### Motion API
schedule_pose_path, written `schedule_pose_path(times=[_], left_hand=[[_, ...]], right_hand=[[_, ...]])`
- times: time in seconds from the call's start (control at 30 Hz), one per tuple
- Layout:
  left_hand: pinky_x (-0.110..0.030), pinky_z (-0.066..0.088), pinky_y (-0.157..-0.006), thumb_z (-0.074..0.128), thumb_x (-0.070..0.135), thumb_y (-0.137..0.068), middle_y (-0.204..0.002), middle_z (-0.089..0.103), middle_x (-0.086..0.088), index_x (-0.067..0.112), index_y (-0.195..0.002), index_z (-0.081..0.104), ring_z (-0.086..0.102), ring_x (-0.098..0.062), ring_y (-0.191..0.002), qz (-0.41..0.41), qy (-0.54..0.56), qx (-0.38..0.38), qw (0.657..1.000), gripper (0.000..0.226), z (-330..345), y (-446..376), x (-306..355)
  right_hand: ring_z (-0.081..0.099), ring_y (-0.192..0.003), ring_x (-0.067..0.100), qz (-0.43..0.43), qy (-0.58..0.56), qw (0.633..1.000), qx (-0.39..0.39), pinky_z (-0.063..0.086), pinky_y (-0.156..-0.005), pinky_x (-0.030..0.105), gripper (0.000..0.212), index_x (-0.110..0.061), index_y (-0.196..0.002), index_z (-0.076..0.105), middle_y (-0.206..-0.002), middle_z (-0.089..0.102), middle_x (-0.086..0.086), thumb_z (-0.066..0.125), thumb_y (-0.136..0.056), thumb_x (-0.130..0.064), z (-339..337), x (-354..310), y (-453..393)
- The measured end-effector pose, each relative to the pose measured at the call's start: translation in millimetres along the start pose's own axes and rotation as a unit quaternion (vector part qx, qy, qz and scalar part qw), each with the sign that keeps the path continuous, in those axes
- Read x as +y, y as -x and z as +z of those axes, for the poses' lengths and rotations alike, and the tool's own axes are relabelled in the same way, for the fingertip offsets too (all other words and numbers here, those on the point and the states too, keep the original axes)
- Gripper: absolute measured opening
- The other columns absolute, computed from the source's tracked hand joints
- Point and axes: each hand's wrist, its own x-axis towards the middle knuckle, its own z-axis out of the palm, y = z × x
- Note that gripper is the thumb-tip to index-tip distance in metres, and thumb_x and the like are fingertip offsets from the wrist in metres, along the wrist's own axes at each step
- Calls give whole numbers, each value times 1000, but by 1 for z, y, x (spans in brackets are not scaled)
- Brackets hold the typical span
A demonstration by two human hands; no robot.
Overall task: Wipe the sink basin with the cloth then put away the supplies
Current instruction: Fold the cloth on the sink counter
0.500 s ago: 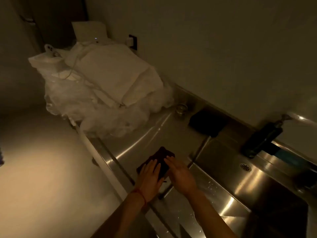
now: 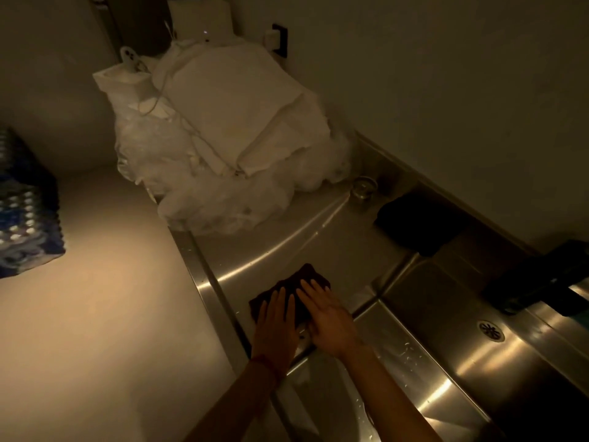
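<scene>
A dark folded cloth (image 2: 298, 283) lies flat on the steel drainboard (image 2: 287, 247) just left of the sink basin (image 2: 446, 355). My left hand (image 2: 275, 327) rests palm down on the cloth's near left part, fingers spread. Beside it my right hand (image 2: 330, 320) lies flat on the cloth's right part, over the basin's left rim. Neither hand grips the cloth. Water drops show on the basin wall.
A pile of white cloths and clear plastic (image 2: 229, 138) fills the far counter. A small metal cup (image 2: 363, 188) and a second dark cloth (image 2: 417, 223) lie by the wall. A dark dispenser (image 2: 538, 288) stands behind the basin. Packed bottles (image 2: 25, 212) sit at the left.
Both hands stay flat on the cloth in nearly the same spot. The view has swung left, bringing the packed bottles into sight.
</scene>
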Motion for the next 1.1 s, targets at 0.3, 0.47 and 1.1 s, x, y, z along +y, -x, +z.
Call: schedule_pose_path(times=[0.3,0.47,1.1], left_hand=[[-43,54,-82,95,42,-25,-116,68,-15,5,-122,52,68,-28,-104,87,15,4,996,113,17,-15,-25],[-37,57,-77,94,45,-29,-111,71,-11,9,-120,43,70,-23,-100,162,-1,24,986,110,0,-23,-42],[-33,44,-101,75,36,-67,-112,71,-11,5,-120,54,70,-22,-102,211,-38,182,960,65,15,-52,-66]], right_hand=[[54,-117,22,28,58,995,74,37,-96,45,68,-13,-121,60,-127,58,7,83,-58,-17,18,-3,0],[58,-110,22,70,79,991,79,46,-90,41,62,-15,-117,63,-122,61,4,84,-59,-24,22,-12,-3],[63,-91,23,157,109,970,150,40,-83,35,44,-17,-104,69,-107,69,5,37,-79,-34,32,-36,-27]])
